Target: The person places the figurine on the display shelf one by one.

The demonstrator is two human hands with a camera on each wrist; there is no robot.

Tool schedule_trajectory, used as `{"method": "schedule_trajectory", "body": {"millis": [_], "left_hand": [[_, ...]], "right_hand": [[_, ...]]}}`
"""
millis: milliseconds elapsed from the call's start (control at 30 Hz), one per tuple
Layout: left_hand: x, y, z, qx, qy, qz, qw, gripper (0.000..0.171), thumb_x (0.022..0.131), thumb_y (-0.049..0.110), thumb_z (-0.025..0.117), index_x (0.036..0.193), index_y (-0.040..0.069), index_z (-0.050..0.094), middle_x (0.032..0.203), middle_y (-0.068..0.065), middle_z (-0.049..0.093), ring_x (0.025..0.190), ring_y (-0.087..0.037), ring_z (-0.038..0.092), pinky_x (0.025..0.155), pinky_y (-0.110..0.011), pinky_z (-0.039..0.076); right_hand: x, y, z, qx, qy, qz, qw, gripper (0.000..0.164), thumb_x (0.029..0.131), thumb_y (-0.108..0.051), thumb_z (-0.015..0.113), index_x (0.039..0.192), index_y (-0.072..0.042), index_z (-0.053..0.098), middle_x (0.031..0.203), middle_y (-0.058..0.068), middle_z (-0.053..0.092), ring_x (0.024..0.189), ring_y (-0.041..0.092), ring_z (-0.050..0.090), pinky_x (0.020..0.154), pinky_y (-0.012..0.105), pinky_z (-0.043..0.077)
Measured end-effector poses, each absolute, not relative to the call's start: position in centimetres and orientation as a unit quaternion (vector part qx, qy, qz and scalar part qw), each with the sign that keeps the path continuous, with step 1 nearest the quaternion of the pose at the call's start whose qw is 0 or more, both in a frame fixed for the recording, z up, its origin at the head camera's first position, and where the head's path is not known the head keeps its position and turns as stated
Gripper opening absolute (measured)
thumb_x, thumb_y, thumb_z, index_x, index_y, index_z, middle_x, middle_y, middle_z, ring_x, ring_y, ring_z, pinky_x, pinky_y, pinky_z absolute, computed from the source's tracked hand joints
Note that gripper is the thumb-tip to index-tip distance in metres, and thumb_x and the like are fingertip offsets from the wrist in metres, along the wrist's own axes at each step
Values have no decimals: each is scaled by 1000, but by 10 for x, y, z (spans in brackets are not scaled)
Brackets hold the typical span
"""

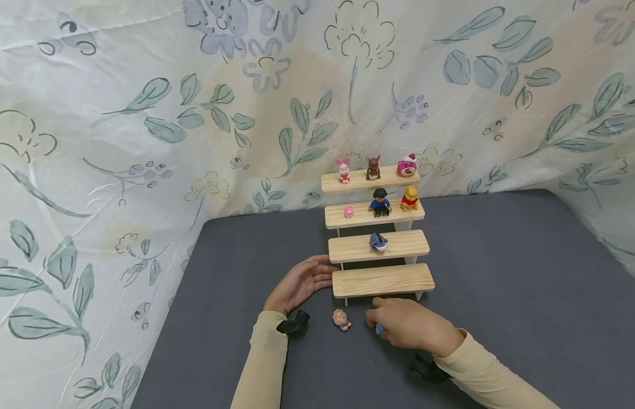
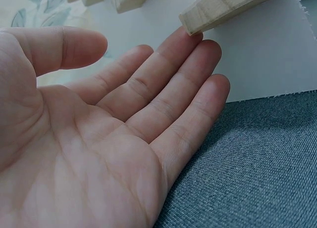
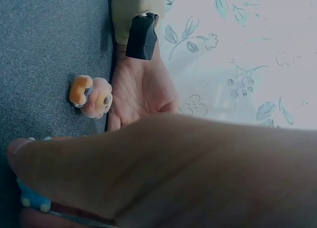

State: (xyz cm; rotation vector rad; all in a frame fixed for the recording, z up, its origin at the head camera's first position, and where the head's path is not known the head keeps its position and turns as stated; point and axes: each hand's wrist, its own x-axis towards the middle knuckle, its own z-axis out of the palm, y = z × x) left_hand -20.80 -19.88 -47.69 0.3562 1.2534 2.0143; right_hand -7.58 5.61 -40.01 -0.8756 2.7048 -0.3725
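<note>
My left hand [image 1: 303,284] lies palm up at the left end of a stepped wooden display shelf [image 1: 384,280]. In the left wrist view its fingers [image 2: 173,99] are extended, and a fingertip meets the corner of a wooden tread [image 2: 218,13]. In front of the lowest tread, my right hand [image 1: 411,324] pinches a small blue figurine [image 3: 34,196] low at the dark tabletop. Thumb and fingers hide most of that figurine. Between the hands a pink and orange figurine [image 1: 341,319] lies on the table, apart from both.
The top tread bears a piglet figure [image 1: 343,170], a brown figure [image 1: 373,168] and a pink bear head [image 1: 406,165]. Below stand a small pink figure [image 1: 348,211], a toy person [image 1: 380,203] and a yellow bear [image 1: 410,199]. A blue-purple donkey figure [image 1: 378,242] occupies the third tread. Floral cloth [image 1: 276,142] hangs behind.
</note>
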Motion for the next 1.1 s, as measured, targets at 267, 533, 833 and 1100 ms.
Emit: {"method": "schedule_trajectory", "body": {"millis": [267, 533, 833, 1100], "left_hand": [[-209, -199, -478, 136, 488, 782, 363, 43, 111, 23, 37, 149, 3, 37, 129, -11, 63, 122, -23, 63, 105, -35, 54], [-209, -199, -477, 141, 490, 780, 363, 45, 112, 24, 36, 152, 3, 34, 129, -10, 63, 122, -21, 63, 105, -34, 54], [-209, -200, -477, 150, 489, 777, 366, 44, 112, 25, 35, 151, 3, 35, 128, -8, 63, 121, -20, 64, 106, -34, 53], [-209, -199, -477, 139, 491, 780, 363, 43, 112, 24, 35, 149, 3, 38, 127, -9, 64, 120, -21, 64, 104, -34, 54]], "right_hand": [[-79, 56, -399, -330, 922, -147, 138, 15, 86, -8, 78, 97, -18, 73, 88, -5, 58, 70, 3, 49, 61, 23, 47], [-81, 54, -401, -348, 912, -170, 138, 12, 91, -9, 73, 98, -19, 71, 90, -7, 60, 74, 1, 49, 66, 22, 48], [-86, 52, -394, -342, 895, -231, 170, 10, 95, -14, 70, 103, -20, 69, 95, -12, 63, 77, -2, 50, 69, 20, 49], [-89, 66, -372, -332, 845, -377, 184, 12, 100, -19, 65, 112, -22, 67, 98, -11, 63, 74, -1, 52, 66, 19, 50]]}}
